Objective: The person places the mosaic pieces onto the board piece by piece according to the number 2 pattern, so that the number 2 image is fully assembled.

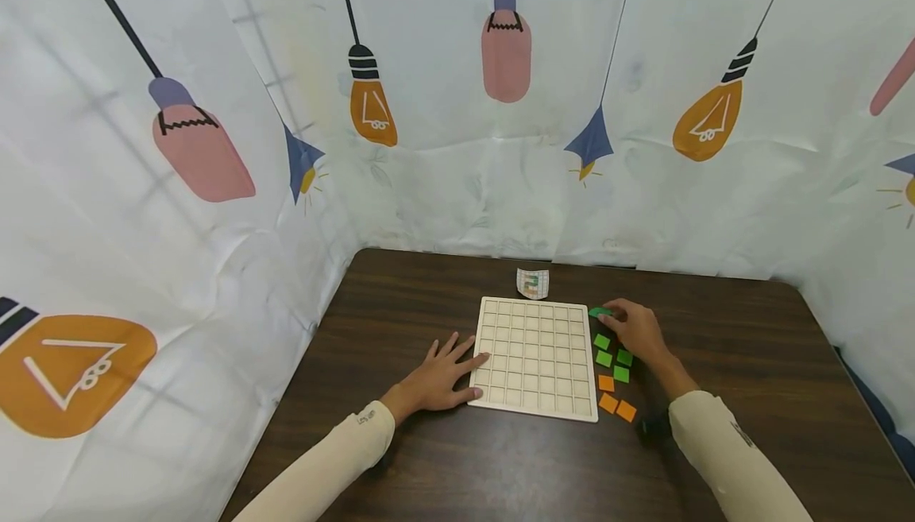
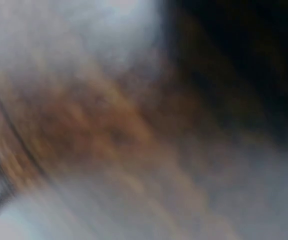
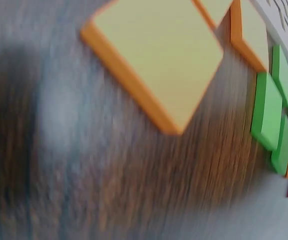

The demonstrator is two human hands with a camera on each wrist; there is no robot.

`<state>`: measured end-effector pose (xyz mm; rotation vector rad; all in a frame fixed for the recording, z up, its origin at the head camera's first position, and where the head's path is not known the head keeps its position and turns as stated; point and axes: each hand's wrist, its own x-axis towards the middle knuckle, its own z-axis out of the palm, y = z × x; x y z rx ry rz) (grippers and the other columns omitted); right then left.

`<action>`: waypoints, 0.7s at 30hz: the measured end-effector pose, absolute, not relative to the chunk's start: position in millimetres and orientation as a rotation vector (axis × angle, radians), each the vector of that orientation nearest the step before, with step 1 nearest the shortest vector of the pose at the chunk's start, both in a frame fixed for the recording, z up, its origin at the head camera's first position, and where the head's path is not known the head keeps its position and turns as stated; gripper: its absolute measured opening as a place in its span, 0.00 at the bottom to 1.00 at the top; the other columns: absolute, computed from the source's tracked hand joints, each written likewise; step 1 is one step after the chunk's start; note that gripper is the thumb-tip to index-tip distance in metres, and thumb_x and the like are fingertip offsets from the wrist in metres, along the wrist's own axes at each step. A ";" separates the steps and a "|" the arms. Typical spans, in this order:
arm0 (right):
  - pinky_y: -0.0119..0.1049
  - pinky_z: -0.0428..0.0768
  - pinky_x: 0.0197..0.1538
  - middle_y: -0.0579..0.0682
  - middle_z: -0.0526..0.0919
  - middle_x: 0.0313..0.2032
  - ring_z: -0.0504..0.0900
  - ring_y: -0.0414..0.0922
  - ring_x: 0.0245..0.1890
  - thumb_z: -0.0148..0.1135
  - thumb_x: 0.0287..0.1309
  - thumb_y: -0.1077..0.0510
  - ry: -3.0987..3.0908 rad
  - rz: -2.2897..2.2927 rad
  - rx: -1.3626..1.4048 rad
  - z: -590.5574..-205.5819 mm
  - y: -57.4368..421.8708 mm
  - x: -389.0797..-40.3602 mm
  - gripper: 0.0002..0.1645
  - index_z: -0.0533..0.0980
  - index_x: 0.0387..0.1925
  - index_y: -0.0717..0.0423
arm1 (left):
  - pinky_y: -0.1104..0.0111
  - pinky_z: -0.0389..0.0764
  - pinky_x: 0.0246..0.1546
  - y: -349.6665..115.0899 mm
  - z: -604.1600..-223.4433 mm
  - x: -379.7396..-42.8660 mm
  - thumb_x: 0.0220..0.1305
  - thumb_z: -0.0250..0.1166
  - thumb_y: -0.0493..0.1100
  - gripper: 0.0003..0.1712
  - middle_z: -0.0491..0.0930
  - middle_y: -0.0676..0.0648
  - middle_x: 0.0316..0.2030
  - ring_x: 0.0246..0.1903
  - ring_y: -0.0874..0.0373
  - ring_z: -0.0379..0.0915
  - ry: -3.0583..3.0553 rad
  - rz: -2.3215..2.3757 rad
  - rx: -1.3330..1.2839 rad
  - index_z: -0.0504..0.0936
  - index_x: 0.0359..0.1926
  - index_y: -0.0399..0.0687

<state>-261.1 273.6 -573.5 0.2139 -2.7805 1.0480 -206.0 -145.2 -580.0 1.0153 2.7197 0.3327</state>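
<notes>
A pale wooden board (image 1: 536, 359) marked with a grid of square cells lies on the table. My left hand (image 1: 438, 375) rests at the board's left edge, fingers spread, with the fingertips on its rim. By the top right corner of the board, my right hand (image 1: 635, 333) pinches a dark green tile (image 1: 599, 312) between thumb and fingers. Several light green tiles (image 1: 604, 357) lie below that hand, along the right side of the board. Nearer the front are three orange tiles (image 1: 608, 403), seen close up as a large orange tile (image 3: 156, 55) in the right wrist view.
Behind the board stands a small curled card (image 1: 532, 284) printed with a coloured grid pattern. The dark wooden table (image 1: 400, 291) reaches back to a white curtain (image 1: 443, 188) printed with lamps. Heavy blur fills the left wrist view.
</notes>
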 end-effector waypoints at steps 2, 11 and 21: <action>0.38 0.76 0.31 0.58 0.87 0.35 0.83 0.51 0.33 0.67 0.64 0.58 -2.762 1.093 0.207 -574.0 270.2 -261.4 0.15 0.82 0.48 0.62 | 0.32 0.50 0.68 -145.0 -578.9 -206.0 0.72 0.49 0.71 0.40 0.47 0.44 0.80 0.78 0.35 0.39 2.717 0.345 1.017 0.54 0.79 0.68; 0.35 0.75 0.26 0.56 0.86 0.32 0.83 0.47 0.29 0.67 0.65 0.57 -2.779 1.314 0.196 -570.8 250.6 -257.4 0.17 0.83 0.51 0.62 | 0.31 0.49 0.68 -145.4 -577.3 -204.5 0.72 0.50 0.70 0.40 0.47 0.43 0.80 0.77 0.34 0.39 2.705 0.379 1.005 0.56 0.79 0.67; 0.32 0.78 0.29 0.56 0.87 0.34 0.86 0.48 0.31 0.67 0.64 0.60 -2.782 1.473 0.194 -568.4 223.6 -253.1 0.17 0.82 0.52 0.63 | 0.30 0.50 0.67 -145.5 -576.2 -204.3 0.71 0.51 0.70 0.39 0.48 0.43 0.79 0.77 0.33 0.40 2.707 0.390 1.005 0.58 0.78 0.67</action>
